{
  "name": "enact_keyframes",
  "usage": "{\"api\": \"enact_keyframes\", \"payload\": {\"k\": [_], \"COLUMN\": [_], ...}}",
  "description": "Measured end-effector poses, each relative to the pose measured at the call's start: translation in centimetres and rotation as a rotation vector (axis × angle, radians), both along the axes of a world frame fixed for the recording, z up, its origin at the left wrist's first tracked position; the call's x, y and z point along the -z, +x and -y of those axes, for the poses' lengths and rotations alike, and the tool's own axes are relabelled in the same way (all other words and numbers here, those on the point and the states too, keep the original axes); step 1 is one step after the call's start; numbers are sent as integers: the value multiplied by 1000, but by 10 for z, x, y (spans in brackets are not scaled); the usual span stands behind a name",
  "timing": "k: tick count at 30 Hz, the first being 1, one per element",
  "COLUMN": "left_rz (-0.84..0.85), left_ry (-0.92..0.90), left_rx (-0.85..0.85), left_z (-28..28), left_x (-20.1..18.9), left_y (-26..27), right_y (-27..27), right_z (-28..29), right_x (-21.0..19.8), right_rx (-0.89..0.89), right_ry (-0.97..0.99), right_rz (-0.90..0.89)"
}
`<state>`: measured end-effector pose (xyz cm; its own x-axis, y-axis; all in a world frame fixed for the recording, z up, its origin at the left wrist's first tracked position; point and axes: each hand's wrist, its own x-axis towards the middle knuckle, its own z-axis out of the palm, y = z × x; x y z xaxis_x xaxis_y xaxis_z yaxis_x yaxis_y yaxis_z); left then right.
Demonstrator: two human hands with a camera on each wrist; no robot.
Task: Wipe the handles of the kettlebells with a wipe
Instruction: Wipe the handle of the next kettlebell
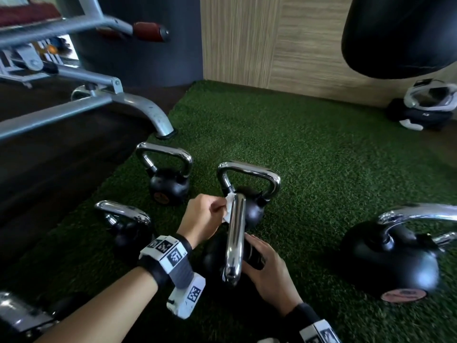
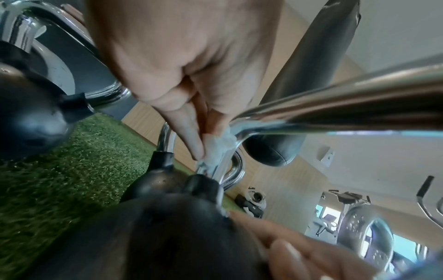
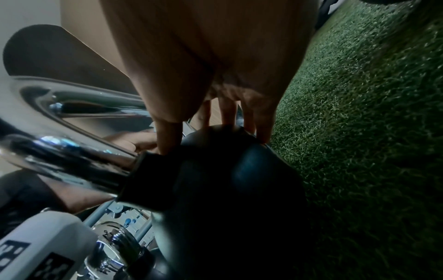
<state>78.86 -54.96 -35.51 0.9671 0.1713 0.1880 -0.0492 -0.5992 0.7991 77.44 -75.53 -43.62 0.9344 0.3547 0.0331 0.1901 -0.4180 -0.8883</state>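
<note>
A: Where's the wipe?
B: Pinched in your left hand at the far bend of the handle. Your right hand lies flat on the kettlebell on the turf; brace, drag slowly.

Floor: green artificial turf, meets dark flooring on L. Grey steel machine frame stands over dark flooring, 1 foot at turf edge; 1 red roller pad up top. Wood-panel wall behind turf. 1 black punch bag hangs upper R. Black/white gear pile in R corner by wall, type unclear.
</note>
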Motion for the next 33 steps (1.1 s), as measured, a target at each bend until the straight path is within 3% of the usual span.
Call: {"api": "enact_keyframes", "payload": {"k": [2,7,13,18,24,28,33], "left_rz": [-55,34,-97,-263,-301,-415,-325], "left_ry": [-43,-339,-525,-358,-464,-392,-266], "left_rx": [17,64,83,186,172,369,362], "left_z": [-3,3,3,-12,-8,-13,-10], "left_x": [0,-18,-31,-36,-40,-39,-38], "left_y": [1,-17,-25,-41,-57,-77,-98], "right_y": [-1,-1,0,-2,-3,-4,-4], "right_z": [1,2,1,2,1,1,3], "right_x": [2,9,13,15,13,14,11], "right_rx": [3,5,11,21,36,29,20], "right_ry": [14,1,12,26,20,-5,1], "right_rz": [-6,15,33,46,47,50,50]}}
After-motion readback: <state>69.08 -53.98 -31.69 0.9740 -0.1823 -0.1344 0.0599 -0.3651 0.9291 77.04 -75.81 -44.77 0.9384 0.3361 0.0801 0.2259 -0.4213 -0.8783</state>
